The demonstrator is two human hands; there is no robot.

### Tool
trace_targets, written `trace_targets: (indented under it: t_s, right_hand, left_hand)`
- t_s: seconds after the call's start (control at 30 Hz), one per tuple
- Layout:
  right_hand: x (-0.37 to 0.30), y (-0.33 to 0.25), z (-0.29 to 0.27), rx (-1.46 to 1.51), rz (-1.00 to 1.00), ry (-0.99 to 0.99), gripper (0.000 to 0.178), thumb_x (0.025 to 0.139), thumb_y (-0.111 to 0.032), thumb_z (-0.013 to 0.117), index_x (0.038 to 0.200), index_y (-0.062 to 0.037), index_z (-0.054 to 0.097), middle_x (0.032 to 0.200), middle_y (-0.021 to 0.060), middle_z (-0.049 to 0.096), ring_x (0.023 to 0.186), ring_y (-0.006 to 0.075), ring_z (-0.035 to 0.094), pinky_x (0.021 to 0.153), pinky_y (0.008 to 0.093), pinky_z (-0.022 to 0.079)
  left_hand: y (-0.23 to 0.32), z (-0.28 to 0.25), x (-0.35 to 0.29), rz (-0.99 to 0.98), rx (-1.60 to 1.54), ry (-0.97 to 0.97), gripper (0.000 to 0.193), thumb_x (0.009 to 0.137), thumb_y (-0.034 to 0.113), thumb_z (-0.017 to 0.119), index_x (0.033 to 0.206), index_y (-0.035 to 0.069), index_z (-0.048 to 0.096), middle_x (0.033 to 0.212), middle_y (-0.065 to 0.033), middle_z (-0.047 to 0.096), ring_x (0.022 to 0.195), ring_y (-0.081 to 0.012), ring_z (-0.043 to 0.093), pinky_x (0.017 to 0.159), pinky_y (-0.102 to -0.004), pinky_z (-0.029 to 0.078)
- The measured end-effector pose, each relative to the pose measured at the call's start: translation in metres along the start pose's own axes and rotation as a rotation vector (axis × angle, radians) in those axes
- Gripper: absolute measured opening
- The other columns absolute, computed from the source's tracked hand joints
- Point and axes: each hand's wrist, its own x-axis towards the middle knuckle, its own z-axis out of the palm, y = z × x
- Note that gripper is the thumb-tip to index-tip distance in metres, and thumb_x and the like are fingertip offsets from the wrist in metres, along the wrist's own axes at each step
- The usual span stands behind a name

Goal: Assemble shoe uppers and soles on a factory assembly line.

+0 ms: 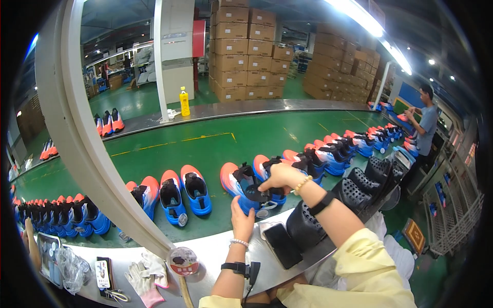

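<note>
A blue and orange sports shoe (241, 186) with a black inside stands on the green conveyor belt (205, 146) right before me. My left hand (241, 219) holds its near end from below. My right hand (279, 176) grips its black tongue and top opening from above. A round hang tag (263, 212) dangles under the shoe. A second shoe of the pair (268, 169) sits just behind it, partly hidden by my right hand.
More blue and orange shoes (177, 194) line the belt to the left and right. Black perforated moulds (359, 182), a phone (281, 245), a tape roll (183, 260) and white gloves (146, 277) lie on the metal ledge (215, 254). A curved post (84, 138) rises at left. A person (423, 128) stands at far right.
</note>
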Motion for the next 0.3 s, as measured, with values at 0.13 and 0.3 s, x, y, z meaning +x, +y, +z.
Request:
trace_targets:
  t_s: [0.13,0.3]
  right_hand:
    - [0.068,-0.028,0.047,-0.141,-0.053,0.216,0.067,0.062,-0.054,0.083,0.097,0.0021,0.073,0.097,0.0220,0.072,0.093,0.0333,0.071,0.085,0.0398,0.056]
    - [0.102,-0.045,0.100,0.037,0.017,0.364,0.056,0.066,-0.045,0.085,0.101,-0.0027,0.074,0.105,0.0203,0.071,0.103,0.0319,0.069,0.088,0.0388,0.056]
  left_hand:
    - [-0.009,0.001,0.001,0.016,0.000,0.010,0.064,0.080,0.008,0.069,0.135,0.004,0.038,0.140,-0.0250,0.043,0.126,-0.0456,0.047,0.103,-0.0474,0.042]
    - [-0.013,-0.002,0.005,0.003,0.059,-0.055,0.065,0.081,0.010,0.069,0.137,0.011,0.038,0.150,-0.0249,0.032,0.133,-0.0464,0.041,0.106,-0.0477,0.040]
